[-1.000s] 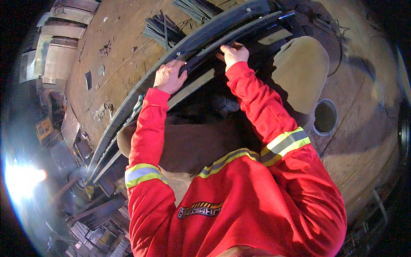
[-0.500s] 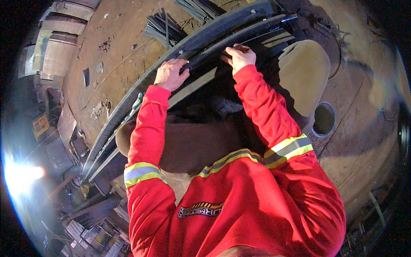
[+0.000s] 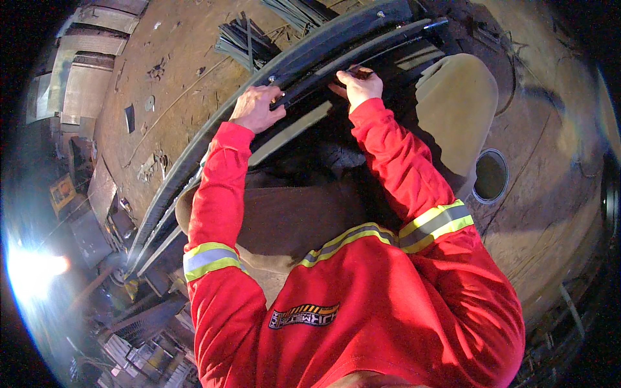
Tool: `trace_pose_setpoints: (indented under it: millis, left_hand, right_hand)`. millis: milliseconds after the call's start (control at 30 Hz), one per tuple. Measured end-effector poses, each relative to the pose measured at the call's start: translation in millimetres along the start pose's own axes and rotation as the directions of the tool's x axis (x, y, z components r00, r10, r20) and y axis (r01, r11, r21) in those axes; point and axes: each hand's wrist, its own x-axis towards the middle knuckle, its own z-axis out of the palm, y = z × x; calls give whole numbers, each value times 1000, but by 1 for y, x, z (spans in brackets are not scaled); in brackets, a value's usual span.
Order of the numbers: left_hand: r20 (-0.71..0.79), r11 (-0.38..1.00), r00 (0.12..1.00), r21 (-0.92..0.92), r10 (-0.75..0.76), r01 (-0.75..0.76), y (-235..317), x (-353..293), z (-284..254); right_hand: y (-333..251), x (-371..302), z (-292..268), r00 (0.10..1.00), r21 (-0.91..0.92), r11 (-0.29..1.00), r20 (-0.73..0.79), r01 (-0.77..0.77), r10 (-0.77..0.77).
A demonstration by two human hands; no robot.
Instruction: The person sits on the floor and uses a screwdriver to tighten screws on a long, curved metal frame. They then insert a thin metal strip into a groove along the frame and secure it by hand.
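A long dark metal beam [image 3: 317,48], bent by the lens, runs diagonally before me. Bright bolts stand on it, one bolt [image 3: 272,79] just past my left fingers. Along its near side lies a thinner dark rail [image 3: 381,46]. My left hand [image 3: 256,108] rests at the rail with curled fingers; a small dark piece with a bright tip shows at its fingertips, too small to name. Farther right, my right hand [image 3: 359,86] is closed at the rail's near edge, thumb on top. Whatever lies between its fingers is hidden. A pale flat strip [image 3: 291,134] lies below.
Bundles of dark metal strips [image 3: 247,42] lie on the brown floor [image 3: 187,55] beyond the beam. A round metal ring [image 3: 490,176] is at right, beside my knee [image 3: 456,113]. Glaring light [image 3: 35,265] shines at far left, above piled scrap [image 3: 145,355].
Both hands have shifted slightly left, keeping their closed posture at the rail. A green-handled thing by my left forearm is now mostly covered by the sleeve.
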Motion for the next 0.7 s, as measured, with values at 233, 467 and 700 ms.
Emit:
trace_pose_setpoints:
  millis: [233, 467, 700]
  left_hand:
    - [5, 999, 999, -29, -35, 35, 2, 0, -3]
    - [15, 997, 999, -64, -49, 50, 3, -2, -3]
    - [7, 995, 999, -82, -51, 51, 2, -2, -3]
  right_hand:
    - [4, 6, -3, 999, 86, 996, -10, -33, 34]
    - [-3, 5, -2, 998, 104, 993, -17, -50, 52]
    - [-3, -4, -9, 999, 7, 999, 16, -41, 41]
